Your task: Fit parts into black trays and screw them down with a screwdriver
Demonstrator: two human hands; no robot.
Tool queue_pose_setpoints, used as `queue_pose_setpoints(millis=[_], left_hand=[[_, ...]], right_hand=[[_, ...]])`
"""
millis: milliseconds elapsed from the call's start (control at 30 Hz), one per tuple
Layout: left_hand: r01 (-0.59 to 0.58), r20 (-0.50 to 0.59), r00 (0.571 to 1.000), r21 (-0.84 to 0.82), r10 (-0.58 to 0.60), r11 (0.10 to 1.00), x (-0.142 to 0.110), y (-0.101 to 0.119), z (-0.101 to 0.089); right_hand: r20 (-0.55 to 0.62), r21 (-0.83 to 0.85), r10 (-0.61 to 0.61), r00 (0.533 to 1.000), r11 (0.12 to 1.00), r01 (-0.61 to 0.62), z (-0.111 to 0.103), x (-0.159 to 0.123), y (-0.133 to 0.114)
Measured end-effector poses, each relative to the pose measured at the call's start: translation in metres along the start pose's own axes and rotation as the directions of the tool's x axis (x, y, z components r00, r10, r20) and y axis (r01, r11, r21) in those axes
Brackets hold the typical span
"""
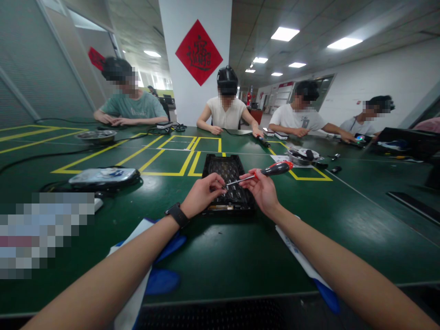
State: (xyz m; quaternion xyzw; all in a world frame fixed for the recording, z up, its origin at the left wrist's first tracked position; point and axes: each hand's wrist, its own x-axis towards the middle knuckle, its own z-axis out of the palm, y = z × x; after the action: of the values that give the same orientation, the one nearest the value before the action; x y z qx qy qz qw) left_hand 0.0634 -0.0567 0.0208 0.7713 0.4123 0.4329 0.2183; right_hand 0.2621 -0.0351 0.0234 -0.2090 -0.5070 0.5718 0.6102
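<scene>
Green tabletop fills most of the frame, marked with yellow tape in rectangles that were presumably laid out to divide the working places. Behind it, a white pillar is hung with a red diamond-shaped sign, and four co-workers are seated along the far side.

At the centre of the frame a black tray-like case is set flat, square to the wearer, so that it can be reached by both forearms equally. Its inside is dotted with pale marks too small to be identified.

A screwdriver with a dark-and-red handle is held slantwise above the case by the right hand: the shaft is pinched between thumb and fingers rather than the handle being gripped, apparently for fine control of the tip. The handle is left projecting toward the right of the frame. By the left hand, thumb and fingertips are brought together at the tip, seemingly to steady it; whether anything small is pinched there cannot be told.

White-and-blue gloves, as they appear to be, are partly covered by the forearms at lower left and lower right, perhaps laid aside so that bare fingertips could be used.
</scene>
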Motion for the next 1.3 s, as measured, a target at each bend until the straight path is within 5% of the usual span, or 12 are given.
queue_pose_setpoints(millis=[1000,1300], left_hand=[[-0.055,0.034,0.998,0.054,0.053,0.997,0.000,0.001,-0.001],[-0.071,0.038,0.997,0.265,0.063,0.962,-0.002,0.002,-0.002]], right_hand=[[0.030,-0.034,-0.024,0.999,0.999,0.025,0.000,-0.001,0.002],[0.146,-0.188,-0.116,0.982,0.972,0.143,0.008,-0.007,-0.008]])
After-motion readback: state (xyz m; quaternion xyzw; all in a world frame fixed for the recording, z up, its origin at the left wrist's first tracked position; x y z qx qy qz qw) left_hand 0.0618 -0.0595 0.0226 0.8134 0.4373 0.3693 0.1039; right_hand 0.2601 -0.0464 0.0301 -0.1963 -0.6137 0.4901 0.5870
